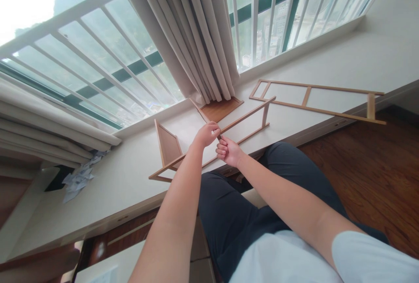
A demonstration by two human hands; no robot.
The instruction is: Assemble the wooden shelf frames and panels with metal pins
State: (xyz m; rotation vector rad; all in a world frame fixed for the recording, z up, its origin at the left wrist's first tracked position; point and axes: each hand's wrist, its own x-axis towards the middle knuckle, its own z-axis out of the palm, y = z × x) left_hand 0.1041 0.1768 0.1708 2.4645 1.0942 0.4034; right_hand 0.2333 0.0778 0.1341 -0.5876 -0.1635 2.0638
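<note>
A ladder-shaped wooden frame point(247, 118) stands on its edge on the white sill, its near end reaching past my left forearm. My left hand point(208, 133) is closed with its fingertips at the frame's upper rail, about midway along. Just below it, my right hand point(228, 150) is curled into a fist in the gap between the two rails. A short dark piece shows between the fingers of both hands; whether it is the frame's crossbar or a small tool I cannot tell. The fist hides most of it.
A second ladder-shaped frame point(307, 96) lies to the right. Two wooden panels, one upright point(168, 143) and one by the curtain point(221, 112), are beyond the hands. Crumpled paper point(80, 178) lies at the left. Barred windows and the curtain point(196, 34) stand behind.
</note>
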